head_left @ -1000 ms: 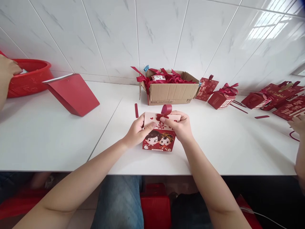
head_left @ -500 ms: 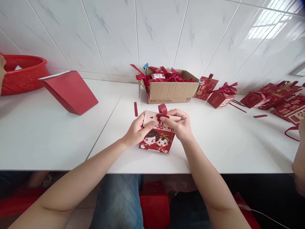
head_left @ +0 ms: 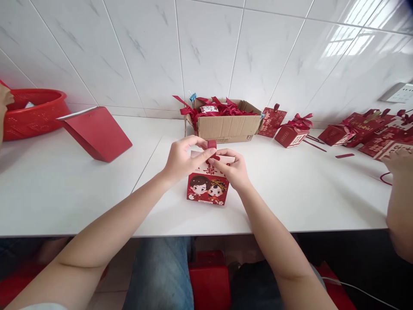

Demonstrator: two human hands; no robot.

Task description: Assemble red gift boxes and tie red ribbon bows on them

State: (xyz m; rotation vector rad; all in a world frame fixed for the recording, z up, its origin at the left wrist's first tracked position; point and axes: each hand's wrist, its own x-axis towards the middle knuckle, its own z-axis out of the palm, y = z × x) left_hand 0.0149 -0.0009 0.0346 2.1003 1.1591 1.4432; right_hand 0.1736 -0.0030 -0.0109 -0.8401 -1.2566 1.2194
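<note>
A red and white gift box (head_left: pixel 206 189) with two cartoon faces stands upright at the middle of the table, close to its front edge. At its top, my left hand (head_left: pixel 185 159) pinches the red ribbon loop (head_left: pixel 212 144) between thumb and fingers. My right hand (head_left: pixel 232 168) grips the box's upper edge, its thumb on the front near a dark red heart-shaped piece and its fingers behind. The back of the box is hidden.
Behind stands a cardboard box (head_left: pixel 226 129) full of red ribbons. To the left are a red folded box (head_left: pixel 100 133) and a red plastic basket (head_left: pixel 35 116). Finished-looking red boxes (head_left: pixel 292 131) line the right, where another person's hand (head_left: pixel 400 161) rests.
My left hand has left the box's upper left side and risen to the ribbon loop. The right hand still holds the top edge. The view has shifted slightly.
</note>
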